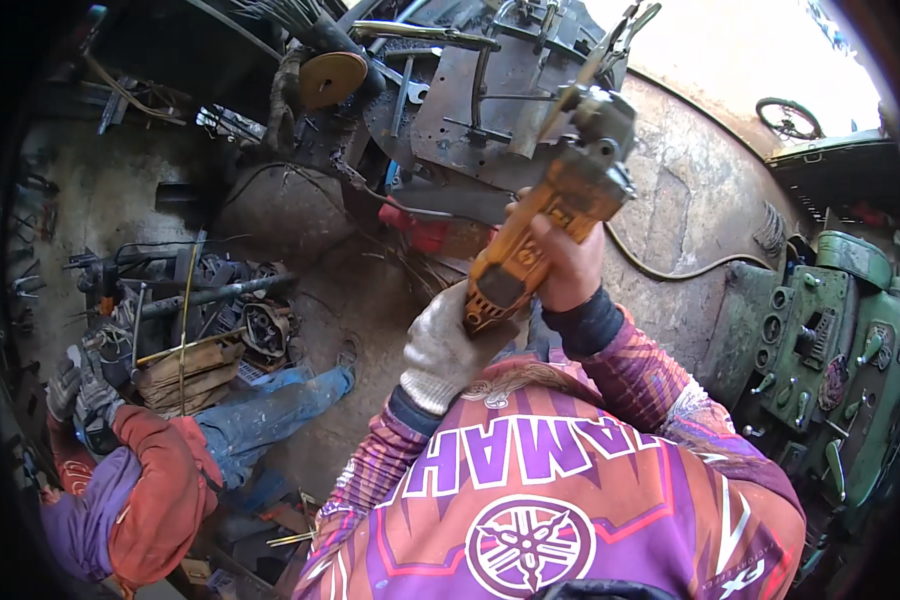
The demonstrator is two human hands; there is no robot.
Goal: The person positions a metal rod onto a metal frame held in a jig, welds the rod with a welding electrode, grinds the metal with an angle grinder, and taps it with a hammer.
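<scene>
A yellow and black angle grinder (530, 245) is tilted up in front of my chest, its worn metal head (605, 140) pointing away to the upper right. My left hand (438, 345), in a pale knit glove, is closed round its rear end. Bare, my right hand (573, 262) wraps the body nearer the head, thumb on top. The disc is seen nearly edge-on and blurred at the head's left side. Beyond the grinder stands a dark metal workbench (445, 150) with bent tubes and bars on it.
At the left crouches a co-worker in an orange top (165, 500) and grey gloves, beside piled metal parts (205, 300). A green lever-covered machine (820, 340) stands at the right. A hose (685, 275) crosses the concrete floor. A round brown disc (332, 80) is beside the bench.
</scene>
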